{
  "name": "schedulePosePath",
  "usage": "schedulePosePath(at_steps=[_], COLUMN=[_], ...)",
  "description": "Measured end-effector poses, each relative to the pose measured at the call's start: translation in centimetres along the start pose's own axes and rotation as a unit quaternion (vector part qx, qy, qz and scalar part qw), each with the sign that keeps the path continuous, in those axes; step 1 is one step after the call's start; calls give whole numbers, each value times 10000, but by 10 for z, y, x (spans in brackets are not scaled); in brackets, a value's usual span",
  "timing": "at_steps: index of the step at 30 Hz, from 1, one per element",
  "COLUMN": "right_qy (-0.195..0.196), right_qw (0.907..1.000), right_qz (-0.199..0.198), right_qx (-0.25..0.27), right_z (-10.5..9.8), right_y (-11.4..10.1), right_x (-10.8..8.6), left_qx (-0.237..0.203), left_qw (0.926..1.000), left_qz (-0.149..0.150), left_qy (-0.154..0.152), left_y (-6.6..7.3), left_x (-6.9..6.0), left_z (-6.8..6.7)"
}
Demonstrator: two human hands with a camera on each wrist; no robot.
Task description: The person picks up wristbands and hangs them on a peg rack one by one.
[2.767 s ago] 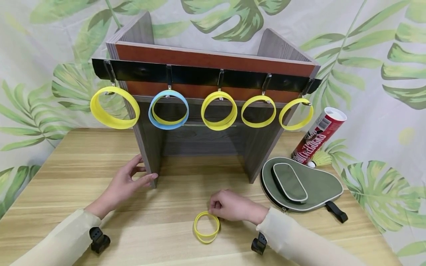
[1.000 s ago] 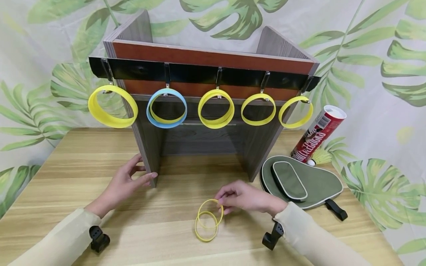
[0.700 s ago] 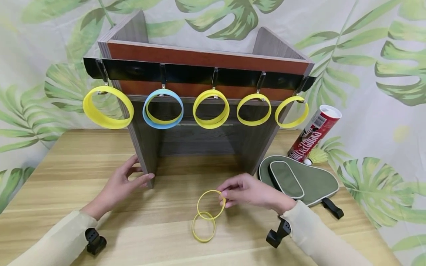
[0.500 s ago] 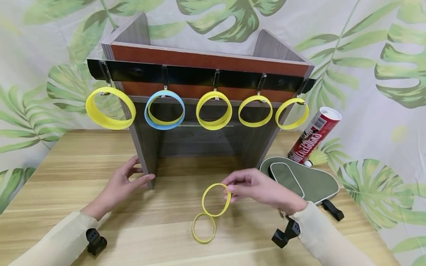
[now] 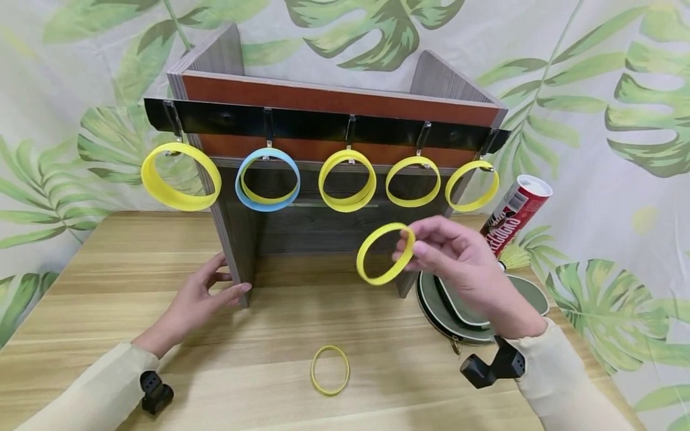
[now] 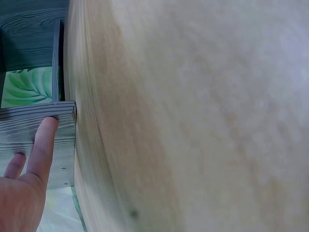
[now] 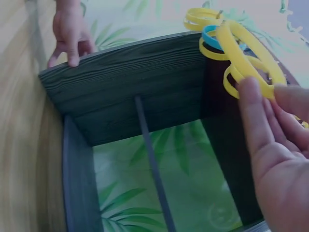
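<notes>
In the head view my right hand [image 5: 463, 269] pinches a yellow wristband [image 5: 372, 278] between thumb and fingers, raised in front of the shelf's right side. Another yellow wristband [image 5: 326, 392] lies flat on the table. From hooks on a black strip [image 5: 309, 123] hang several yellow wristbands [image 5: 178, 202], and one hook carries a blue wristband [image 5: 268, 207] together with a yellow one. My left hand [image 5: 188, 302] touches the lower left side panel of the grey wooden shelf [image 5: 233, 245]. Its straight finger [image 6: 42, 150] presses near that panel's edge in the left wrist view.
Right of the shelf lies a green paddle case [image 5: 528, 293], partly behind my right forearm. A red shuttlecock tube [image 5: 514, 212] leans behind it, beside a yellow shuttlecock [image 5: 514, 256]. Leaf-patterned cloth hangs behind the wooden table [image 5: 242, 383].
My right hand has picked one yellow wristband off the other on the table and lifted it up and to the right, toward the hooks. The left hand stays at the panel.
</notes>
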State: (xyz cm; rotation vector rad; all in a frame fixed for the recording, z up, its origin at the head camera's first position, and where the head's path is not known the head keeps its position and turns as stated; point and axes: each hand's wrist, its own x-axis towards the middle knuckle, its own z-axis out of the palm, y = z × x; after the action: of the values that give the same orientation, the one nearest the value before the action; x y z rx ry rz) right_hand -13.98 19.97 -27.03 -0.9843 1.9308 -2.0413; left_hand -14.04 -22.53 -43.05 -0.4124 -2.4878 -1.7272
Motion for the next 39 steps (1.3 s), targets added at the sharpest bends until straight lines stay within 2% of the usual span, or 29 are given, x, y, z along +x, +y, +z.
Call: schedulePosePath(at_steps=[3, 6, 10, 16, 23, 30, 39], right_qy=[558, 1071, 1724, 2508, 2780, 3052, 2911], right_qw=[9972, 9903, 9772, 9570, 9500, 9468, 9548], right_qz=[-325, -585, -844, -925, -930, -606, -133], right_qx=[370, 664, 912, 1123, 1077, 826, 593], right_z=[1, 3, 6, 11, 13, 16, 16], right_y=[-6, -11, -16, -21, -20, -15, -7], right_x=[1, 3, 7, 15, 22, 27, 23], left_qx=[-30, -20, -12, -27, -71, -76, -83], left_qw=[10000, 9999, 9999, 9999, 9999, 9999, 9999], left_qz=[61, 99, 115, 127, 90, 84, 62], left_qy=[27, 54, 53, 88, 113, 89, 89], left_y=[0, 0, -1, -2, -3, -3, -3], left_x=[0, 0, 0, 0, 0, 1, 1], left_z=[1, 1, 2, 2, 2, 2, 2])
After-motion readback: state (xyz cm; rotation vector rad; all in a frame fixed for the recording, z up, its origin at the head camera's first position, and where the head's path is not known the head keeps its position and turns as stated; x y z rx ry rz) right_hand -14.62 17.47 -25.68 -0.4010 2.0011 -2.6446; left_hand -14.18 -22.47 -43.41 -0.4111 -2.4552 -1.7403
